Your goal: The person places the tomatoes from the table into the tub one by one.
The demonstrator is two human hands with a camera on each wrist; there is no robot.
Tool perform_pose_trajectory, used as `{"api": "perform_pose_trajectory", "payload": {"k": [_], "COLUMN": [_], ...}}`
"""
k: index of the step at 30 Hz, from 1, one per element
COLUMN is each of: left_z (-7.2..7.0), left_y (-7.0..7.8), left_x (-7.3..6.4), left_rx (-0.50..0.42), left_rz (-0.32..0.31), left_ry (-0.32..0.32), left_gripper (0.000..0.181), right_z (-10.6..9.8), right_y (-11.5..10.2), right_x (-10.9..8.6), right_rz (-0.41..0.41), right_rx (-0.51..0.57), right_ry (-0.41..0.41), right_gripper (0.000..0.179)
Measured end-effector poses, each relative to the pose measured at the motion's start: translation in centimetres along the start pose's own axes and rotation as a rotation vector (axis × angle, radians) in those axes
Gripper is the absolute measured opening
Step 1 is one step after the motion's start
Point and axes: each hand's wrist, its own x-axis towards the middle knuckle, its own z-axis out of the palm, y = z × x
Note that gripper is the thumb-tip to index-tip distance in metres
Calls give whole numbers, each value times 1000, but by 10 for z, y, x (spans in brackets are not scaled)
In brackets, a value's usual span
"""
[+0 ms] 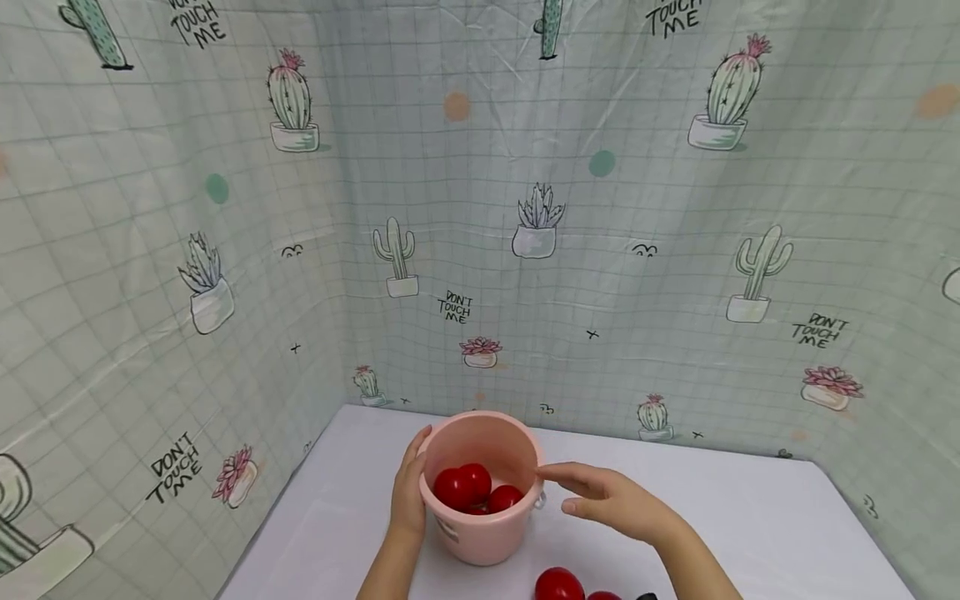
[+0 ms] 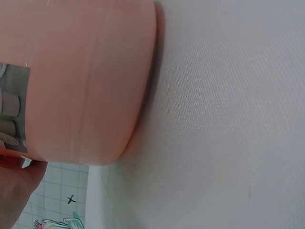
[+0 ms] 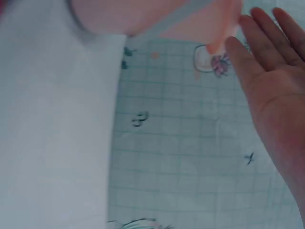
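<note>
A pink bucket [image 1: 487, 537] stands upright on the white table, with several shiny red round objects [image 1: 453, 489] inside; whether these are balls or fruit I cannot tell. My left hand [image 1: 408, 496] rests along the bucket's left side, fingers extended toward its far rim. The left wrist view shows part of this hand [image 2: 16, 188] against the bucket wall [image 2: 95, 81], near a grey printed label. To the right, my right hand [image 1: 618, 500] has its fingers straight, fingertips at the rim, holding nothing. Its palm [image 3: 281, 98] shows in the right wrist view.
Two more red round objects [image 1: 558, 585] lie on the table [image 1: 720, 517] at the bottom edge of the head view, beside a partly cut-off black item [image 1: 647, 596]. A cactus-print cloth [image 1: 600, 292] hangs behind the table and at both sides.
</note>
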Motion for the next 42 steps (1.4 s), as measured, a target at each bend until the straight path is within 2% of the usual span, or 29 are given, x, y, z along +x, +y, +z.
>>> {"api": "perform_pose_trajectory", "payload": {"k": [4,6,12,16,25,29,34,38,42], "left_z": [-1,0,-2,-3,-2,-2,-1,-1,-2], "left_y": [2,3,-2,-3,-1,-1,-2,-3,-3], "left_x": [0,0,1,2,1,1,2,2,2], "left_rx": [1,2,10,7,11,5,18,27,17], "left_rz": [5,4,0,-1,13,14,26,26,31], "left_ry": [-4,-1,5,6,2,2,-3,3,2], "left_gripper": [46,46,45,45,46,46,47,47,47], "right_z": [11,15,27,35,46,51,61,68,71], "right_y": [20,27,50,66,85,87,94,102,108], "right_x": [-26,-39,-65,-75,-86,-87,-88,-88,-87], "right_rz": [15,63,237,271,157,167,157,119,108], "right_rx": [56,93,236,323,472,486,441,369,360], "right_ry": [98,120,60,15,-102,-74,-30,-1,9], "right_gripper": [45,46,51,55,63,63,59,54,49]}}
